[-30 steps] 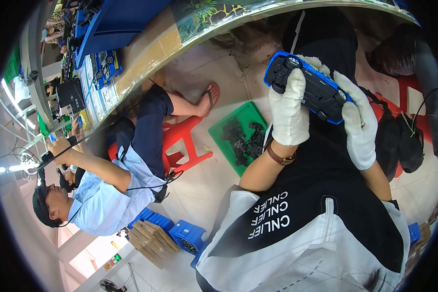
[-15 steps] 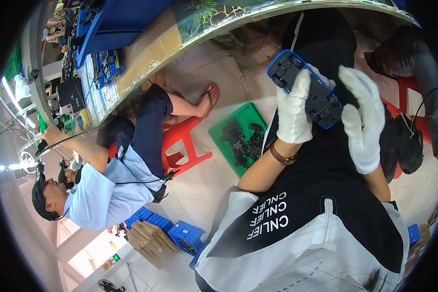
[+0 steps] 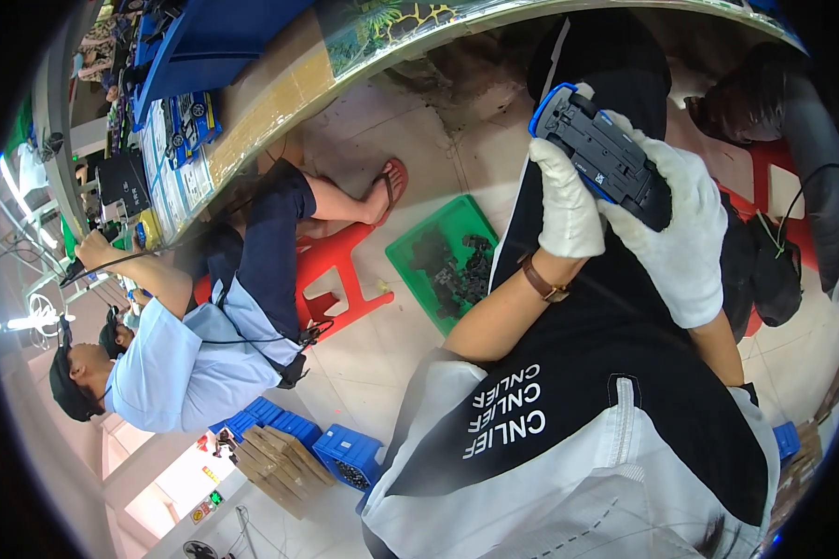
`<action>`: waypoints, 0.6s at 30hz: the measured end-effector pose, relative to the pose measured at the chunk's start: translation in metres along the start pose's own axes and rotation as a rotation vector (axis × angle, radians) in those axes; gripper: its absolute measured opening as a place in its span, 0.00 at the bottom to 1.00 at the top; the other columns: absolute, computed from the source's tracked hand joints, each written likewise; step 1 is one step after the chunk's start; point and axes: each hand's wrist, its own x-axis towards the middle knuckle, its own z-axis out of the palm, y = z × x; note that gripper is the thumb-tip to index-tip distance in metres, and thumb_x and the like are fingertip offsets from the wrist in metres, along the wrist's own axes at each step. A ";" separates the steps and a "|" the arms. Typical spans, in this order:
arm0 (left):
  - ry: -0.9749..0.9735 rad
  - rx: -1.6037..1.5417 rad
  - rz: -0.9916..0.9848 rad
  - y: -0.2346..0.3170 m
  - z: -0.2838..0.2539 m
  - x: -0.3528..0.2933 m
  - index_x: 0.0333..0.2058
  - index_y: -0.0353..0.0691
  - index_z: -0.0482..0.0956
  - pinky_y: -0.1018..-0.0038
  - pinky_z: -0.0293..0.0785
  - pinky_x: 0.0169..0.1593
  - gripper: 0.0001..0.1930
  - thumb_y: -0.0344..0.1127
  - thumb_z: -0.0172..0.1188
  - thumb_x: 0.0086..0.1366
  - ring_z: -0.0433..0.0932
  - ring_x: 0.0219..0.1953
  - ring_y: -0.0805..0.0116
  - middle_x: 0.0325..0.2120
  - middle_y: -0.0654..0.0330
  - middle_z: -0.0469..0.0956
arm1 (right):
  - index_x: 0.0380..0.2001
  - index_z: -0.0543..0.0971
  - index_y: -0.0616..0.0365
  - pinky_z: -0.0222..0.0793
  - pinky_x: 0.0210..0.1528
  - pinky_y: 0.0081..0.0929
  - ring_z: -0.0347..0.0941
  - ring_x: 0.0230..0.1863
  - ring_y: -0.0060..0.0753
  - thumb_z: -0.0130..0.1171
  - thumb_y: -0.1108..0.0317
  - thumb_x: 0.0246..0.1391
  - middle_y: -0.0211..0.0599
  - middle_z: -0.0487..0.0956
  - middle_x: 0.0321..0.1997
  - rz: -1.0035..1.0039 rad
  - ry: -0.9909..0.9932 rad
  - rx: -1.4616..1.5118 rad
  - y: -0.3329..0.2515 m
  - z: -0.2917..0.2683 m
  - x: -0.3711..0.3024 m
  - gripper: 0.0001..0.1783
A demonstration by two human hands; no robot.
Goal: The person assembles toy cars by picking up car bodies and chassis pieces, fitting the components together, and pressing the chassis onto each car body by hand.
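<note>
A toy car (image 3: 604, 156) with a blue body is held above my lap, its black underside facing up and its wheels showing. My right hand (image 3: 685, 219), in a white glove, wraps round the car's right end, fingers along the far side and thumb on the near side. On the near left edge of the car, my left hand (image 3: 569, 207), also gloved in white, presses with its fingers closed. Part of the left fingers is hidden behind the car.
A green tray (image 3: 410, 252) of black parts stands on the floor, left of my legs. A worktable (image 3: 280, 116) curves across the top, with other blue toy cars (image 3: 192, 126) on it. Left sits a co-worker (image 3: 191, 373) on a red stool (image 3: 345, 279). Blue crates (image 3: 350, 447) lie beyond.
My right hand has come in from the right and closed on the car. The left hand has shifted its grip to the car's near edge, and the car has turned slightly.
</note>
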 end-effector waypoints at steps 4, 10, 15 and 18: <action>-0.016 -0.016 0.054 -0.012 -0.008 0.005 0.55 0.39 0.64 0.73 0.75 0.45 0.46 0.75 0.43 0.51 0.76 0.38 0.70 0.37 0.59 0.75 | 0.44 0.72 0.54 0.70 0.38 0.33 0.73 0.41 0.40 0.71 0.65 0.35 0.36 0.74 0.39 0.058 -0.086 -0.126 -0.010 -0.007 -0.002 0.29; 0.156 0.147 0.004 0.000 -0.003 0.010 0.48 0.42 0.72 0.74 0.71 0.45 0.47 0.81 0.40 0.48 0.74 0.37 0.69 0.37 0.61 0.75 | 0.46 0.72 0.57 0.70 0.37 0.31 0.74 0.39 0.43 0.63 0.68 0.45 0.40 0.74 0.38 0.114 -0.206 0.023 -0.013 -0.020 0.012 0.22; 0.137 -0.158 -0.183 0.005 -0.001 0.014 0.51 0.44 0.69 0.72 0.75 0.41 0.42 0.76 0.39 0.54 0.76 0.33 0.69 0.33 0.61 0.76 | 0.49 0.72 0.61 0.66 0.30 0.20 0.70 0.29 0.24 0.51 0.62 0.54 0.37 0.75 0.39 0.440 -0.218 0.586 0.000 -0.037 0.016 0.21; 0.060 -0.121 -0.307 0.009 -0.001 0.012 0.51 0.47 0.68 0.69 0.76 0.38 0.41 0.77 0.38 0.55 0.76 0.31 0.65 0.32 0.61 0.76 | 0.54 0.68 0.65 0.59 0.22 0.13 0.66 0.22 0.18 0.49 0.62 0.53 0.36 0.74 0.37 0.665 -0.089 1.057 0.007 -0.044 0.006 0.27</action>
